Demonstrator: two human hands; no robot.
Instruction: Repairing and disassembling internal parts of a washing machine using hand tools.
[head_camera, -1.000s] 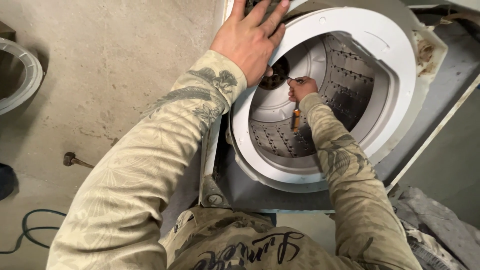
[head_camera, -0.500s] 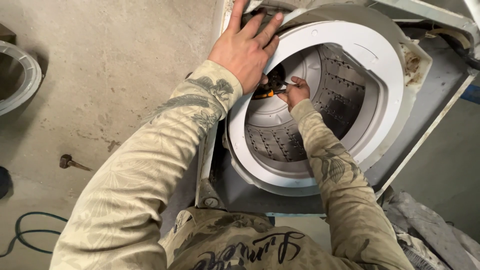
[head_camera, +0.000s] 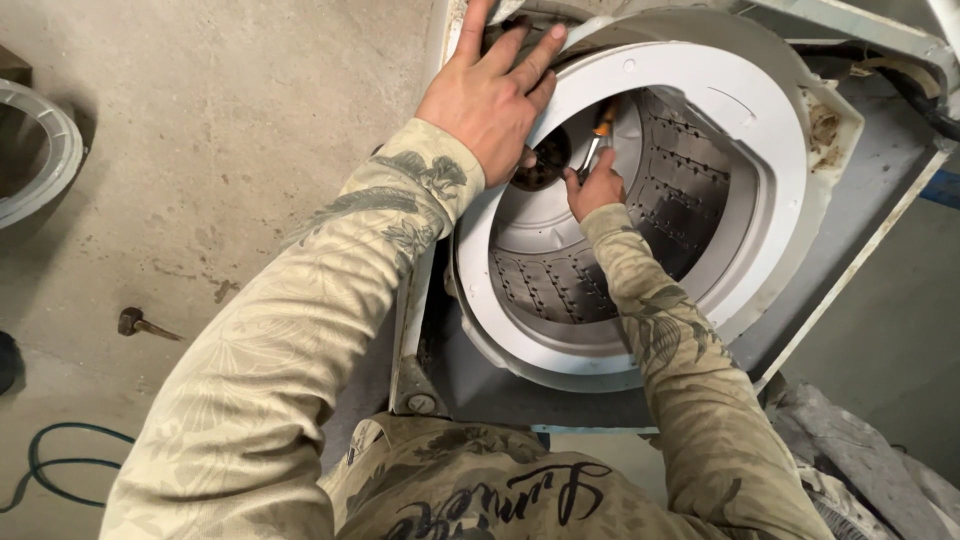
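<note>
Change: right hand (head_camera: 595, 190) has climbed higher inside the drum since a moment ago, and its orange-handled tool (head_camera: 600, 128) now points up toward the rim instead of hanging low; left hand (head_camera: 497, 92) stays pressed on the top edge.
Far left: white plastic ring (head_camera: 40, 160), round and smooth, lying on the floor, half out of frame.
Floor: bare grey concrete (head_camera: 230, 130), stained and scuffed; a small rusty bolt (head_camera: 140, 324) lies on it, and a dark cable (head_camera: 55, 465) loops at the lower left.
Left hand: open, fingers spread flat, palm down on the rim at the top of the washer tub (head_camera: 700, 90).
Tub: white plastic collar, round and wide, tilted on its side in a grey metal cabinet (head_camera: 880, 220) with grime at the upper right corner.
Drum (head_camera: 690, 200): inside the collar, ribbed metal wall dotted with rows of small holes, pale moulded base with a dark round hub (head_camera: 545, 165).
Right hand: closed around the tool, deep in the drum, just beside the hub.
Sleeves: tan, printed fabric.
Lower right: crumpled grey cloth (head_camera: 860, 450) beside the cabinet.
</note>
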